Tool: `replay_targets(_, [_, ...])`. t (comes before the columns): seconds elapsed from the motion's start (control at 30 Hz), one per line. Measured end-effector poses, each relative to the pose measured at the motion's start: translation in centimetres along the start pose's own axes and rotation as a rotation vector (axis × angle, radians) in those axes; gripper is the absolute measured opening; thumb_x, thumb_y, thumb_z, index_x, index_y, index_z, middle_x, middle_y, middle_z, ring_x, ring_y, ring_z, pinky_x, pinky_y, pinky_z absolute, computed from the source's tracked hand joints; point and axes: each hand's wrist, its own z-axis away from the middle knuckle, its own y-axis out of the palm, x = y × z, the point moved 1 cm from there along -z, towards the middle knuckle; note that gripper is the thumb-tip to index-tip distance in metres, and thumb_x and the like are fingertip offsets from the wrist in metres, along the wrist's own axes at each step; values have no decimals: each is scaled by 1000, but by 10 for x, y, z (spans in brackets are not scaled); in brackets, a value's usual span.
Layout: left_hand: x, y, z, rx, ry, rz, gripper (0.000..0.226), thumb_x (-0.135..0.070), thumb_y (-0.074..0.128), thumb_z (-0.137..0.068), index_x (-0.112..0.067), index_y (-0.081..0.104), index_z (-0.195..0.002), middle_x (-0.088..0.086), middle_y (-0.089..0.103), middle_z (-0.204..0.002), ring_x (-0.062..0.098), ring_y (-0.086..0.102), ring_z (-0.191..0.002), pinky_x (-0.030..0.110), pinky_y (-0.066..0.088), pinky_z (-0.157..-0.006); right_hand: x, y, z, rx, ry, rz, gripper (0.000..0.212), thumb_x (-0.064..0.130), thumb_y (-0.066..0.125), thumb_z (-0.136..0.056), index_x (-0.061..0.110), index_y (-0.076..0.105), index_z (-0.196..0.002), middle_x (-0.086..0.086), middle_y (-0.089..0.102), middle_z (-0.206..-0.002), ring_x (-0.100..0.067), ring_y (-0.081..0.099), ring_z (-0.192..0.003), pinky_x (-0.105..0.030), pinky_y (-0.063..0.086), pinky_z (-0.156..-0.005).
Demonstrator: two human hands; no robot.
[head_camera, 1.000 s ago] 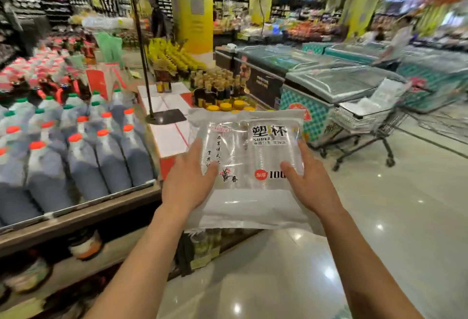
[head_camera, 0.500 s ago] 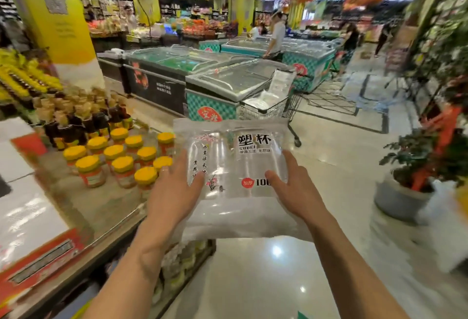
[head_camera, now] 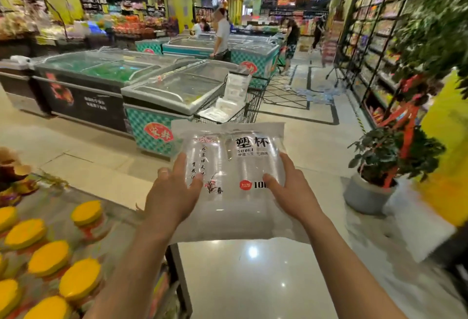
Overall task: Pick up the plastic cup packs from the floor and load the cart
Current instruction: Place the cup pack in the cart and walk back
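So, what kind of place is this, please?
Most likely a supermarket: chest freezers with glass lids stand in a row, stocked shelves line the right side, and a shopping cart waits ahead.

Mount: one wide-angle camera worn on the person's head.
Facing: forward and down along the floor [head_camera: 253,280], toward the cart [head_camera: 249,105] beside the freezers [head_camera: 172,90].
Nearness: left hand [head_camera: 172,199], right hand [head_camera: 291,192] and the cup pack [head_camera: 235,204] they grip sit close, mid-frame; cart well beyond.

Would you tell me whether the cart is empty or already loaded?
Partly loaded: clear packs lie inside the cart, one propped upright.
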Motion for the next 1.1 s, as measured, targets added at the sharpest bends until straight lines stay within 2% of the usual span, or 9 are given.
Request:
replay_targets(0.13, [-11,34,-71,4,30,25,63,-56,42,-91,-41,16,-146,21,46,-128,40,53,-109,40,41,-81,-17,9,-73,-19,-14,-16,73,45,53,-94,40,8,-152,-15,48,-134,-30,46,-124,-32,34,-84])
replay_targets(0.3, [-39,93,-171,-6,15,14,65,-57,41,-92,-42,12,-149,20,42,-137,37,46,-123,41,40,-90,-51,16,-188,-11,-9,-32,74,45,54,-93,43,9,-152,-16,47,-132,-30,48,-122,-32,35,-84])
replay_targets(0.4, [-60,131,-240,10,15,20,67,-57,40,-93,-44,5,-149,19,43,-138,37,44,-124,41,41,-90,-72,14,-268,6,-6,-38,73,45,53,-94,42,9,-152,-16,46,-133,-31,48,-122,-32,33,-85])
replay_targets(0.6, [-107,186,-368,16,-57,68,73,-55,41,-93,-45,-4,-149,20,41,-142,35,41,-129,39,39,-95,-101,5,-431,30,-37,-11,70,49,52,-93,39,15,-152,-15,47,-134,-30,49,-122,-37,39,-93])
replay_targets(0.8, [-124,237,-481,10,-71,65,70,-57,42,-91,-43,4,-149,8,37,-149,34,44,-127,39,40,-93,-126,16,-559,55,-70,-39,71,48,54,-92,43,15,-151,-14,49,-136,-28,46,-126,-33,37,-94])
replay_targets(0.97, [-133,277,-576,17,-103,48,69,-56,44,-93,-38,12,-151,15,41,-143,34,44,-128,39,39,-95,-145,45,-660,39,-47,-65,79,44,58,-91,30,13,-154,-8,36,-152,-24,35,-137,-27,29,-99])
replay_targets(1.1, [-134,307,-667,12,-96,80,64,-51,46,-93,-38,18,-149,19,46,-133,37,49,-119,39,40,-93,-148,72,-752,31,-15,-58,82,44,58,-92,27,9,-155,-5,33,-155,-26,35,-139,-33,31,-104])
